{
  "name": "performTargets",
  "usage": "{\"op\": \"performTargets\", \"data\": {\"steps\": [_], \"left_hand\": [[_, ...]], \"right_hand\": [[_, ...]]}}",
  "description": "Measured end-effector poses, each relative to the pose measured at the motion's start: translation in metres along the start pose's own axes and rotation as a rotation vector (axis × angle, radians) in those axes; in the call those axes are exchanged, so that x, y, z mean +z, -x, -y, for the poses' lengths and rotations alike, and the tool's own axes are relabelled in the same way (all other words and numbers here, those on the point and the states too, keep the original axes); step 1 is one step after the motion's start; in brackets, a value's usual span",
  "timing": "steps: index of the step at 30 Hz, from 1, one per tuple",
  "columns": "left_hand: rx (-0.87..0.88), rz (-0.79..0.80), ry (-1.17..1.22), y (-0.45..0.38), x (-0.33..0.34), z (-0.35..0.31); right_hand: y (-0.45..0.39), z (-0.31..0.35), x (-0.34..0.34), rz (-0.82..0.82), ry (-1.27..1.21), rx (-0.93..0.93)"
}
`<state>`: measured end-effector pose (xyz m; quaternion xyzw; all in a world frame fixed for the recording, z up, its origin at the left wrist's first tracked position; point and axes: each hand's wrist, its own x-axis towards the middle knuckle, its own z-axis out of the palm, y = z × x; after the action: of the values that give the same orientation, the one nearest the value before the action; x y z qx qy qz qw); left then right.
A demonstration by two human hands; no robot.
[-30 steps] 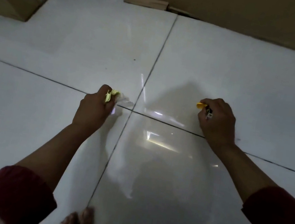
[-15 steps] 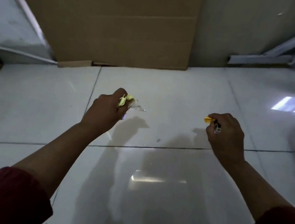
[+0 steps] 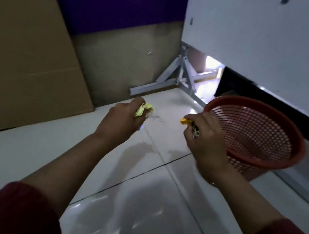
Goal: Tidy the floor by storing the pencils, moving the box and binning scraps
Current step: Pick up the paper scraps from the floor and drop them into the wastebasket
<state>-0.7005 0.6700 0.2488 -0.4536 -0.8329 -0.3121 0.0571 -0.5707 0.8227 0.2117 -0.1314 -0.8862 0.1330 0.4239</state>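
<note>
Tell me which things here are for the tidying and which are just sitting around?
For the tidying:
crumpled yellow paper scrap in the left hand
small orange scrap in the right hand
red plastic mesh bin

Just sitting around:
big brown cardboard sheet
white metal frame

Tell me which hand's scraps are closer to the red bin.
The right hand, gripping orange scraps beside the red mesh bin; the left hand, with yellow scraps, is farther away.
</note>
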Motion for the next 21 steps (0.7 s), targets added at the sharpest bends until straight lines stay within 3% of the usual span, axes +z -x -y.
{"op": "performTargets", "data": {"steps": [12,21], "left_hand": [[0.156,-0.01,0.16,-0.091,0.065,-0.101],[0.046,0.031,0.367,-0.118,0.13,-0.14]], "right_hand": [[-0.039,-0.076,-0.058,-0.1,0.055,0.352],[-0.036,-0.113,-0.07,-0.084,-0.02,0.505]]}}
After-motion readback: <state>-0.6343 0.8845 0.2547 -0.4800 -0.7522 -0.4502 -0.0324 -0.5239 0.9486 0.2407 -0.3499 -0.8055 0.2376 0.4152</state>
